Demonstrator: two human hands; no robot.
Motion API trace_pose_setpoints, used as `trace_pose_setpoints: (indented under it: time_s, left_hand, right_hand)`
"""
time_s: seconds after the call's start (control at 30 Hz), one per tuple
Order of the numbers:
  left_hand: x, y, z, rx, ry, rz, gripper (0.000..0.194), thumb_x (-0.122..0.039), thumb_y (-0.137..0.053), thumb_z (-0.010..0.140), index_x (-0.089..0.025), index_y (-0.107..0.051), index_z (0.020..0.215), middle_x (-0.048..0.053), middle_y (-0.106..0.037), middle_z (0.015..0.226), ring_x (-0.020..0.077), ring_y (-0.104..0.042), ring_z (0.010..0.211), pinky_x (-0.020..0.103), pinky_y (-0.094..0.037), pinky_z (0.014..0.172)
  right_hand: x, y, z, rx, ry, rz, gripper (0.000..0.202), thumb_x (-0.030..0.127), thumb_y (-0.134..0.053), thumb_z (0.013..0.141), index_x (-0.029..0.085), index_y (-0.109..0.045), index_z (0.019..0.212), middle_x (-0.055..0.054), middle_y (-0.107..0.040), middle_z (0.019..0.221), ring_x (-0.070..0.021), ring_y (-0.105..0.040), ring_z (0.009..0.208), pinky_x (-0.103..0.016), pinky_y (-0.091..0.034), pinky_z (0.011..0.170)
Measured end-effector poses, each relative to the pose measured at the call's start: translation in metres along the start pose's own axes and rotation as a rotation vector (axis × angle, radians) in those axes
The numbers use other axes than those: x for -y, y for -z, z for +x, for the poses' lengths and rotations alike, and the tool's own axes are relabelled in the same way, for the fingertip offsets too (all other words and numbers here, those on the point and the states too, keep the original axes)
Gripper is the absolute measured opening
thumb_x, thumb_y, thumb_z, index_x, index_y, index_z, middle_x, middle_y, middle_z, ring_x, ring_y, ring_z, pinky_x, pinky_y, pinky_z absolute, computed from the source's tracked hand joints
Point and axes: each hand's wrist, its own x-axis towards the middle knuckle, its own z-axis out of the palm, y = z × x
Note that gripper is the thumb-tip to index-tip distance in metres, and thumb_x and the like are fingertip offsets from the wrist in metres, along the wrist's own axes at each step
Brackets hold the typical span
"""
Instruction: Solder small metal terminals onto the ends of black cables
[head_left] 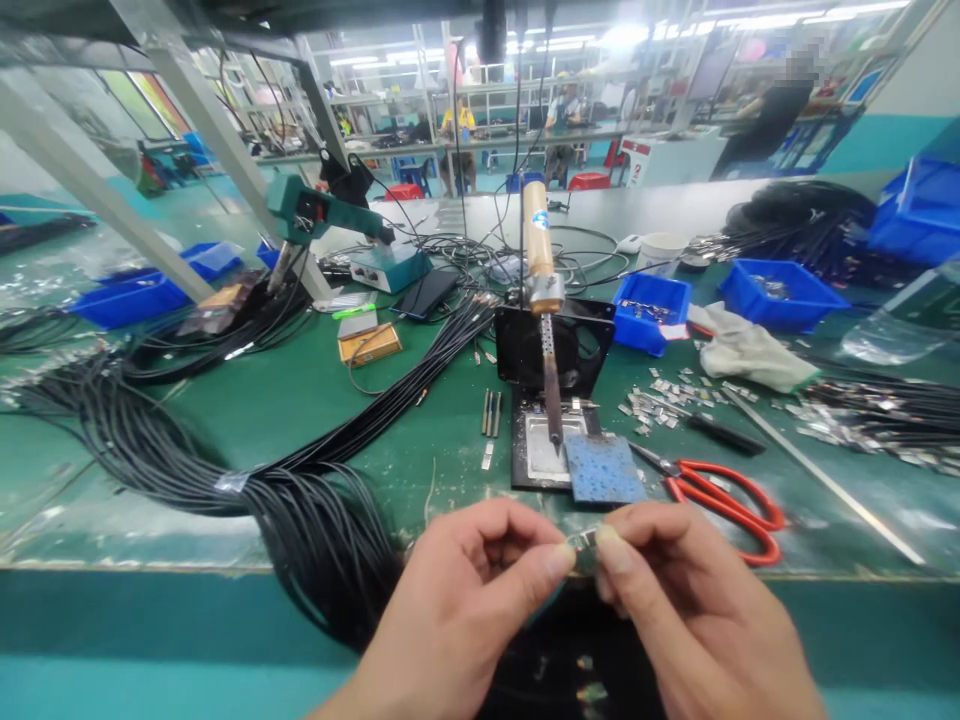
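My left hand (480, 590) and my right hand (690, 600) meet near the table's front edge, thumbs and forefingers pinched. Between the fingertips is a small metal connector piece (583, 540), gripped from both sides; its details are blurred. Just beyond the hands lies a blue sponge (604, 470), overlapping a metal tray on a black base (534, 470). A soldering iron with a wooden handle (541, 240) hangs tip down over that tray. Red-handled scissors (731, 500) lie right of the sponge. Below my hands, dark material with small shiny pieces shows, partly hidden.
A thick bundle of black cables (180, 450) spreads over the left side. Behind the iron stands a black fan (592, 345). Blue bins (780, 295), loose metal connectors (667, 400) and a white glove (750, 350) lie at the right. People sit in the background.
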Motion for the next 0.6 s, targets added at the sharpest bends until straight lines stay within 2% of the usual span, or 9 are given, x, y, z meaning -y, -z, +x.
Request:
trace_pose_setpoints:
  time_s: [0.1,0.23,0.3,0.47,0.6]
  left_hand:
    - [-0.002,-0.001,-0.003,-0.006,0.009,0.056,0.022,-0.039,-0.076,0.09,-0.017,-0.074,0.086,-0.001,-0.068,0.076,0.0138,-0.056,0.072,0.024,-0.044,0.069]
    - [-0.003,-0.002,-0.007,0.003,-0.003,0.104,0.025,-0.04,-0.074,0.09,-0.015,-0.074,0.087,0.001,-0.068,0.078,0.0156,-0.055,0.074,0.026,-0.044,0.069]
    - [-0.003,-0.003,-0.01,0.009,-0.021,0.125,0.024,-0.039,-0.073,0.091,-0.016,-0.074,0.088,0.001,-0.068,0.078,0.0157,-0.055,0.074,0.026,-0.044,0.069]
    - [-0.002,-0.003,-0.014,0.034,-0.051,0.126,0.02,-0.037,-0.07,0.094,-0.018,-0.074,0.09,0.0,-0.068,0.081,0.0159,-0.056,0.077,0.026,-0.044,0.072]
    - [-0.004,-0.003,-0.019,0.041,-0.043,0.128,0.02,-0.037,-0.068,0.095,-0.018,-0.073,0.089,0.0,-0.069,0.082,0.0165,-0.058,0.079,0.026,-0.045,0.073]
  right_hand:
    - [0.004,0.014,0.003,-0.005,0.064,-0.14,0.007,0.028,-0.064,0.098,0.029,-0.06,0.103,0.006,-0.063,0.068,-0.011,-0.068,0.057,-0.015,-0.053,0.048]
    - [0.009,0.034,0.011,0.21,0.38,-0.291,0.018,0.015,-0.065,0.096,0.025,-0.065,0.112,0.002,-0.063,0.079,-0.0099,-0.067,0.064,-0.017,-0.056,0.058]
    - [0.009,0.039,0.015,0.285,0.489,-0.344,0.023,0.01,-0.062,0.097,0.021,-0.067,0.116,-0.001,-0.062,0.087,-0.0097,-0.067,0.071,-0.017,-0.057,0.064]
    - [0.012,0.035,0.018,0.294,0.541,-0.347,0.02,0.009,-0.056,0.098,0.019,-0.069,0.11,-0.006,-0.069,0.101,-0.0115,-0.071,0.088,-0.017,-0.059,0.075]
    - [0.017,0.032,0.016,0.318,0.553,-0.353,0.023,0.006,-0.053,0.098,0.019,-0.068,0.109,-0.006,-0.075,0.097,-0.0134,-0.074,0.084,-0.019,-0.06,0.068]
